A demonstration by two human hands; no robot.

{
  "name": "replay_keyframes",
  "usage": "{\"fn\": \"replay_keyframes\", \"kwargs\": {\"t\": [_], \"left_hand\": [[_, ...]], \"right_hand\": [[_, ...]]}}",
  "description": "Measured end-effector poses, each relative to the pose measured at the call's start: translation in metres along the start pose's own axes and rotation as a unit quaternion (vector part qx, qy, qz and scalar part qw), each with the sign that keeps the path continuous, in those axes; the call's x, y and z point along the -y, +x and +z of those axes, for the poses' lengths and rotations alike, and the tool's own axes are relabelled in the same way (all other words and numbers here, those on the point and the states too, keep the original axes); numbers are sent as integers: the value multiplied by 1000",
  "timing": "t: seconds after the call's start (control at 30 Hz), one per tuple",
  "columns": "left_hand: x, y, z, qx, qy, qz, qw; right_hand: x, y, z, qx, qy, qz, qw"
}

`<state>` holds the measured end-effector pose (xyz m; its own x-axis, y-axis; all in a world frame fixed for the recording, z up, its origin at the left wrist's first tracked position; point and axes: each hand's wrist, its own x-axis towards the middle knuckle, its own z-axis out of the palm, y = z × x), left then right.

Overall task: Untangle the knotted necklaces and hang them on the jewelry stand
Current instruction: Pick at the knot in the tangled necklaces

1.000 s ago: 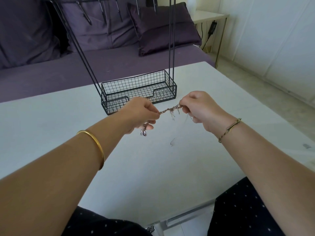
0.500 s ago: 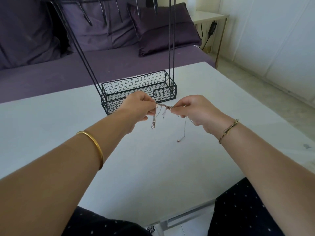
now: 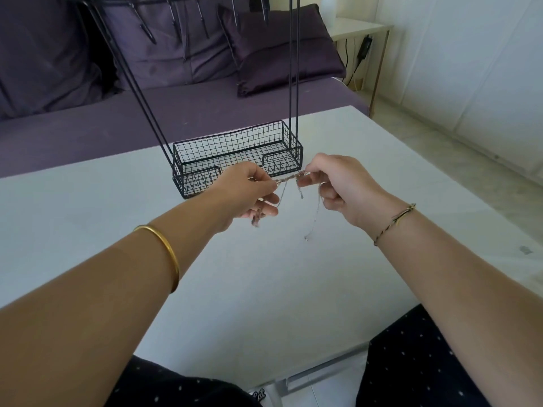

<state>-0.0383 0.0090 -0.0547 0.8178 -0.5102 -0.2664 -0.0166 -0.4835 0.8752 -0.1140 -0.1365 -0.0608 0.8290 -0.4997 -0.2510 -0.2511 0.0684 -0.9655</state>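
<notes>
A knot of thin gold and silver necklaces (image 3: 289,181) is held taut in the air between my two hands, just in front of the stand. My left hand (image 3: 245,192) pinches its left end, and a small pendant hangs below those fingers. My right hand (image 3: 342,186) pinches the right end. Loose chain ends dangle down toward the table. The black wire jewelry stand (image 3: 235,155) has a mesh basket base and tall rods rising to hooks near the top edge; no necklace hangs on the hooks that show.
The white table (image 3: 264,283) stretches under my arms, its near edge above my dark dotted trousers. A purple sofa with cushions (image 3: 273,51) stands behind the table. A small side table (image 3: 357,29) and a floor strip lie at the right.
My hands moved closer together, then a little apart again, working the knot. The dangling chain ends and pendant swung and shifted below my fingers.
</notes>
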Motion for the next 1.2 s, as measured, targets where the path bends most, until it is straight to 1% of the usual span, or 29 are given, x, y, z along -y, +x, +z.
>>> {"fn": "replay_keyframes", "kwargs": {"t": [0.1, 0.2, 0.3, 0.4, 0.5, 0.6, 0.67, 0.8, 0.97, 1.1, 1.17, 1.2], "left_hand": [[0, -2, 0, 20, -15, -11, 1000], [1, -2, 0, 37, -27, -22, 999], [2, -1, 0, 34, -9, -15, 999], [1, 1, 0, 14, 3, 3, 1000], [0, 1, 0, 7, 6, 17, 1000], [0, 1, 1, 7, 14, 25, 1000], [1, 0, 0, 6, 17, 29, 999], [0, -1, 0, 8, 17, 31, 999], [0, -1, 0, 7, 41, 31, 999], [1, 0, -1, 3, 53, 32, 998], [3, 1, -1, -8, 83, 46, 995], [3, 1, -1, -16, 115, 58, 992]], "right_hand": [[0, -1, 2, 16, 53, 14, 998], [-1, -1, 2, 21, 54, 16, 998], [-2, -1, 3, 34, 26, 7, 999], [-5, -2, 4, 35, -46, -27, 998], [-7, -6, 5, 41, -116, -71, 990], [-8, -8, 6, 70, -148, -103, 981], [-9, -7, 6, 69, -168, -124, 975], [-12, -3, 5, 53, -179, -149, 971], [-11, -3, 6, 25, -181, -168, 969], [-8, -4, 6, 27, -176, -156, 972], [-8, -5, 6, 30, -178, -146, 973], [-8, -5, 7, 29, -178, -143, 973]]}}
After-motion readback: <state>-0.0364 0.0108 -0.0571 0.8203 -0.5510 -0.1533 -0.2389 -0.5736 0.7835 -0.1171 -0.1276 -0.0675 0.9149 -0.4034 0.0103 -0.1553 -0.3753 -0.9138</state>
